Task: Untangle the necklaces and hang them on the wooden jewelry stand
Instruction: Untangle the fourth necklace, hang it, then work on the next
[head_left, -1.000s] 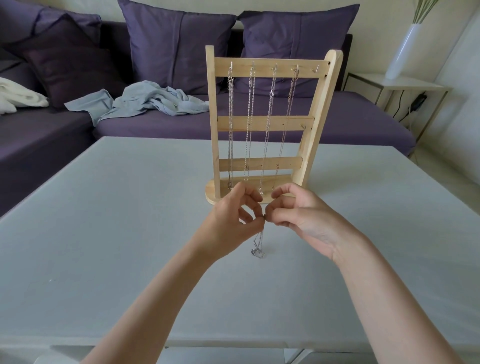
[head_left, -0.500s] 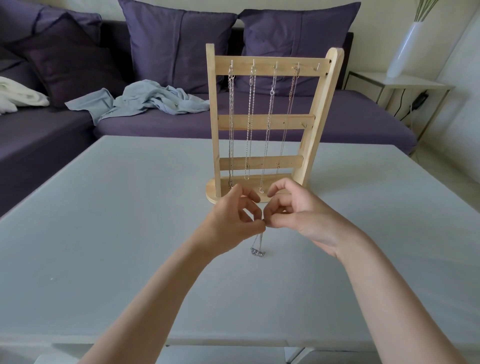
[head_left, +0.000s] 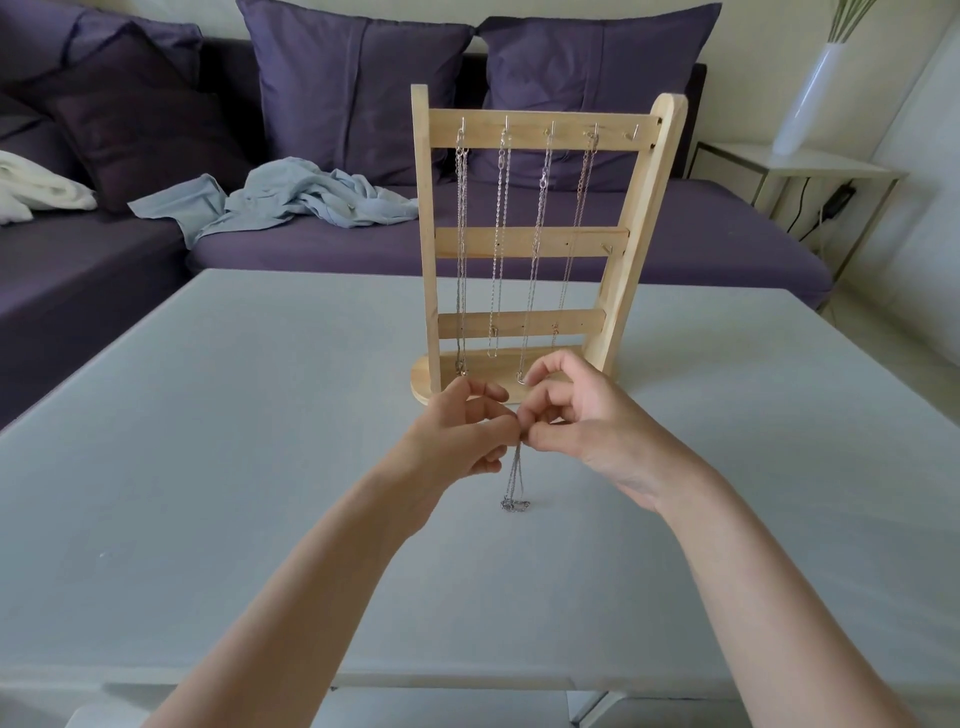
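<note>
A wooden jewelry stand (head_left: 540, 241) stands upright on the pale grey table (head_left: 208, 441), with several silver necklaces (head_left: 498, 249) hanging from hooks on its top bar. The rightmost top hook carries nothing. Just in front of the stand's base, my left hand (head_left: 462, 431) and my right hand (head_left: 576, 415) meet fingertip to fingertip, both pinching the top of a thin silver necklace (head_left: 514, 483). It hangs down between them, and its lower end lies bunched on the table.
A purple sofa (head_left: 675, 244) with cushions runs behind the table, with a light blue garment (head_left: 291, 202) and a white cloth (head_left: 36, 189) on it. A white vase (head_left: 810, 98) stands on a side table at the far right.
Both hands have stayed together in front of the stand, rising very slightly. The necklace's bunched end has shifted a little on the table.
</note>
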